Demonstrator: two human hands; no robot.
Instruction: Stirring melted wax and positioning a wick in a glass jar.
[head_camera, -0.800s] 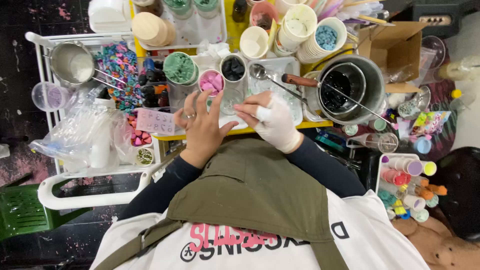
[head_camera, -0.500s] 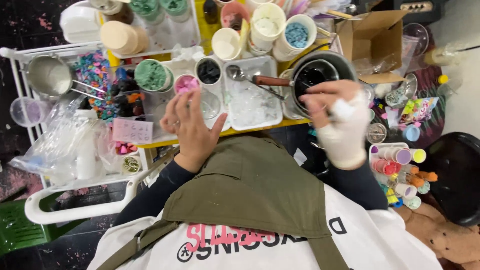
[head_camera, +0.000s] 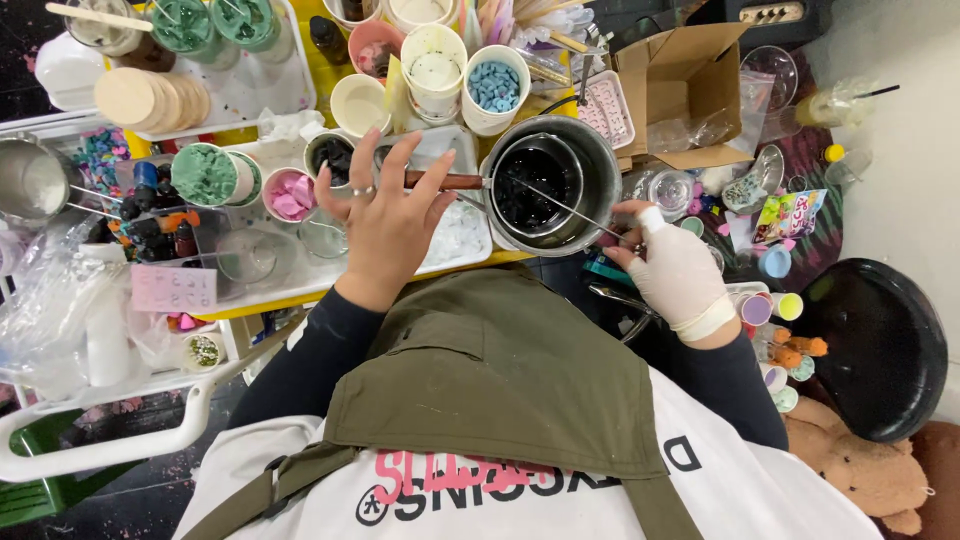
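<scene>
The left hand (head_camera: 385, 225) is bare, wears a ring, and hovers with its fingers spread wide over a white tray (head_camera: 455, 235), holding nothing; its fingertips reach toward a small dark cup (head_camera: 333, 155) and the wooden handle (head_camera: 445, 181) of a utensil that lies across the tray toward the pot. The right hand (head_camera: 675, 275) wears a pale glove and sits well apart from the left, at the right side of a metal pot (head_camera: 555, 185). Its fingers are pinched on the end of a thin metal rod (head_camera: 560, 205) that slants across the pot's rim and down into a smaller black container (head_camera: 530, 185) standing inside the pot. Just left of the spread hand stand a cup of pink chips (head_camera: 290, 195) and a cup of green material (head_camera: 210, 175), and an empty clear glass (head_camera: 248, 256) sits below them on the tray. Beyond the pot, a white cup of blue chips (head_camera: 495, 88) stands near an open cardboard box (head_camera: 690, 85). A stack of round wooden lids (head_camera: 150, 100) lies at the upper left, and a metal saucepan (head_camera: 30, 185) sits at the far left edge. The person wears an olive apron (head_camera: 490, 370) over a white shirt with dark sleeves. A black round stool (head_camera: 880, 345) is on the floor at the right, with a brown plush toy (head_camera: 865, 470) beside it.
</scene>
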